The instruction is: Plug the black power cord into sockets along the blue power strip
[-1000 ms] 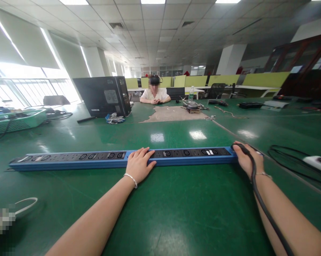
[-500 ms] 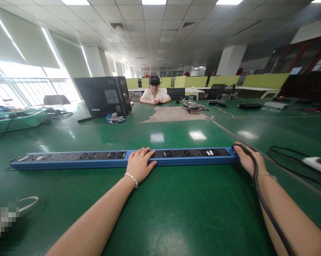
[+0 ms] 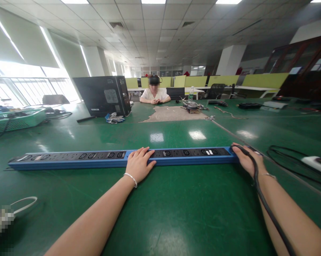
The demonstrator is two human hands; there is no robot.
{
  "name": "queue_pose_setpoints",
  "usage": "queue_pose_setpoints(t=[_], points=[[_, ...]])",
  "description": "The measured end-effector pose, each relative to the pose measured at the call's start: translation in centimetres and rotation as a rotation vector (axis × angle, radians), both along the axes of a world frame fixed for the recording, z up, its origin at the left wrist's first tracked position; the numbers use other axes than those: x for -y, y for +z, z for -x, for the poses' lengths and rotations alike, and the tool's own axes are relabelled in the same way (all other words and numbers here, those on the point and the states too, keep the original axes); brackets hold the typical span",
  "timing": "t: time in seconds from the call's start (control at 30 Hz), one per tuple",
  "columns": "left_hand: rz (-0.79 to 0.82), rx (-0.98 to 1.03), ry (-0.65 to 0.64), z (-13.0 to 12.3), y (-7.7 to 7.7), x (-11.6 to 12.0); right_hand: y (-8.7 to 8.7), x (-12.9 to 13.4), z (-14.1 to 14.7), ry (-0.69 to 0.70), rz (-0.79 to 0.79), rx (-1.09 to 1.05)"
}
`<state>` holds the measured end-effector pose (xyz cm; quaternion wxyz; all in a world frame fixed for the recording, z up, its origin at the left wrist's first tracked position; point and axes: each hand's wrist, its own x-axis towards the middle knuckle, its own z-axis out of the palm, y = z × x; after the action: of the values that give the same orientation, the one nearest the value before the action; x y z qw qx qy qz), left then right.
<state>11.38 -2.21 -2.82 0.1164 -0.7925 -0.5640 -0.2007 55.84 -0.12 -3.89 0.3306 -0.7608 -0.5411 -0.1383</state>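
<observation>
My left grip lies spread over the middle of the blue power strip on the bench, my right grip curls at its end beside the black cable, pinching which I cannot tell, and nothing has visibly shifted, so I judge the strip steady.

Both forearms are bare. A pale, silvery bracelet circles the left wrist; a thin band circles the right wrist.
</observation>
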Motion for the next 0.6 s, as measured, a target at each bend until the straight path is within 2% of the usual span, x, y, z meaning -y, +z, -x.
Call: queue_pose_setpoints(t=[0.13,0.6], points=[[-0.011,-0.004,-0.002,0.0,0.0,0.0,0.5,0.2,0.8,-0.011,0.117,-0.141],[-0.028,-0.001,-0.007,0.1,-0.2,-0.1,1.0,1.2,2.2,-0.065,0.212,-0.155]])
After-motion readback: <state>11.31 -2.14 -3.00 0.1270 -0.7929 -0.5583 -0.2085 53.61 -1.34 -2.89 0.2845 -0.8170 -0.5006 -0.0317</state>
